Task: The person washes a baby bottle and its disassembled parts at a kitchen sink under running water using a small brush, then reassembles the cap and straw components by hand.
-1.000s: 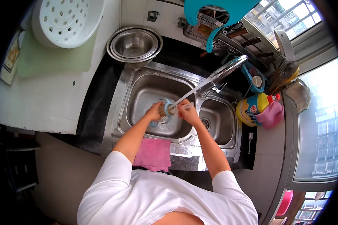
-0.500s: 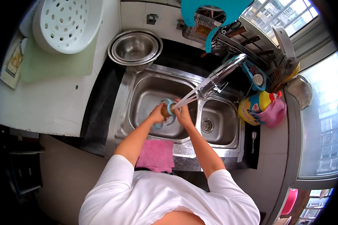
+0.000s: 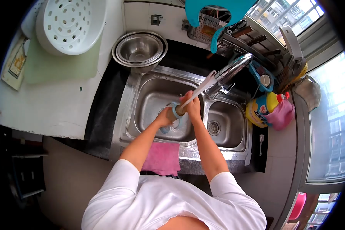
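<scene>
Over the large sink basin (image 3: pixel 147 96), my left hand (image 3: pixel 164 117) is wrapped round a brownish cylindrical item (image 3: pixel 171 114) with a light blue ring (image 3: pixel 176 110) at its end. My right hand (image 3: pixel 191 105) is closed at the ring's right side, beside the open end; whether it grips anything is hidden. Running water from the chrome faucet (image 3: pixel 234 71) falls between my hands onto the item. Part of a light blue piece (image 3: pixel 165 128) shows below my left hand.
Nested steel bowls (image 3: pixel 138 49) stand behind the sink on the left. The small basin (image 3: pixel 228 124) is on the right, beside a yellow detergent bottle (image 3: pixel 257 114). A pink cloth (image 3: pixel 161 158) hangs at the front edge. A white colander (image 3: pixel 69 25) sits at upper left.
My right hand has moved up slightly and turned beside the ring, after being lower at the item's end. My left hand still holds the item. The view has shifted slightly.
</scene>
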A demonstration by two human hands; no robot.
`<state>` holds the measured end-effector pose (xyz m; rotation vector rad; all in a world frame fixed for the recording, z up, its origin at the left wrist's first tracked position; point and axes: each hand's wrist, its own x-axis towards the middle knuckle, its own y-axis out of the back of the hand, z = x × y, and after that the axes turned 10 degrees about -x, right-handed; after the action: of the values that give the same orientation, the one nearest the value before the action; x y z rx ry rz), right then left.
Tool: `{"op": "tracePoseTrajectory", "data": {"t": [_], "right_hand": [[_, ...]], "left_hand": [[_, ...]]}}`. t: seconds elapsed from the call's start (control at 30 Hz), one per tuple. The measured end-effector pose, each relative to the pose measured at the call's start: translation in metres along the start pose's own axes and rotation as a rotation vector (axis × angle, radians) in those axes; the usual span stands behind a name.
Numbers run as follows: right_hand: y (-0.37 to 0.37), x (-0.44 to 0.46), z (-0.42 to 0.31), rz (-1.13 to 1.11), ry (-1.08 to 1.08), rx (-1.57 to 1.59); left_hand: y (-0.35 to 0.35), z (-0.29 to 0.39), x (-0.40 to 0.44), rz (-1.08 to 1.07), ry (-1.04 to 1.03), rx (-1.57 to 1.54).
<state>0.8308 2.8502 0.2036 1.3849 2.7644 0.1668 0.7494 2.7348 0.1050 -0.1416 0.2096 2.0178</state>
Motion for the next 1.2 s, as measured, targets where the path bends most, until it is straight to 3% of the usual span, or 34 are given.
{"op": "tracePoseTrajectory", "data": {"t": [0.13, 0.2, 0.27, 0.3, 0.37, 0.4, 0.47, 0.53, 0.57, 0.6, 0.7, 0.87, 0.93, 1.0, 1.07, 1.1, 1.13, 1.2], "right_hand": [[-0.017, 0.000, -0.006, -0.032, -0.113, -0.192], [-0.028, -0.003, -0.001, 0.062, 0.256, -0.409], [-0.023, -0.008, -0.005, -0.065, 0.007, -0.336], [-0.020, -0.009, -0.011, -0.062, 0.007, -0.338], [-0.008, -0.010, -0.024, 0.052, -0.172, -0.291], [0.003, 0.001, -0.002, 0.091, -0.203, -0.056], [0.031, 0.001, 0.001, 0.098, -0.260, 0.006], [0.051, 0.000, 0.007, 0.217, -0.261, -0.071], [0.063, 0.005, 0.018, 0.264, -0.204, -0.057], [0.072, -0.003, 0.002, 0.313, -0.281, -0.073], [0.107, 0.001, 0.018, 0.406, -0.155, -0.122], [0.163, 0.036, 0.026, 0.608, -0.140, -0.101], [0.190, 0.069, 0.050, 0.614, -0.056, -0.359], [0.188, 0.092, 0.047, 0.602, -0.147, -0.323], [0.187, 0.121, 0.060, 0.414, -0.052, -0.321], [0.183, 0.101, 0.008, 0.281, -0.185, -0.596], [0.199, 0.107, 0.023, 0.172, -0.097, -0.552], [0.201, 0.081, -0.004, 0.206, -0.088, -0.313]], "left_hand": [[-0.004, -0.026, 0.010, -0.010, -0.017, -0.052], [-0.007, -0.027, 0.012, -0.038, -0.023, -0.076], [-0.006, -0.024, 0.011, -0.053, -0.010, -0.104], [-0.006, -0.022, 0.010, -0.068, 0.003, -0.129], [-0.008, -0.020, 0.008, -0.036, 0.005, -0.133], [-0.008, -0.019, 0.006, -0.002, 0.011, -0.133], [-0.009, -0.005, 0.004, -0.026, -0.002, -0.183], [-0.011, 0.011, 0.004, -0.059, -0.015, -0.230], [-0.011, 0.019, 0.007, -0.098, 0.082, -0.356], [-0.011, 0.027, 0.008, -0.138, 0.180, -0.479], [-0.009, 0.047, 0.006, -0.138, 0.080, -0.338], [0.000, 0.036, 0.016, -0.124, 0.011, -0.185], [0.007, 0.043, 0.017, -0.129, -0.070, -0.034], [0.013, 0.046, 0.018, -0.145, -0.105, -0.034], [0.018, 0.055, 0.016, -0.149, -0.141, -0.039], [0.019, 0.066, 0.012, -0.155, -0.119, -0.039], [0.019, 0.076, 0.006, -0.162, -0.094, -0.042], [0.020, 0.085, 0.003, -0.192, -0.078, -0.021]]}}
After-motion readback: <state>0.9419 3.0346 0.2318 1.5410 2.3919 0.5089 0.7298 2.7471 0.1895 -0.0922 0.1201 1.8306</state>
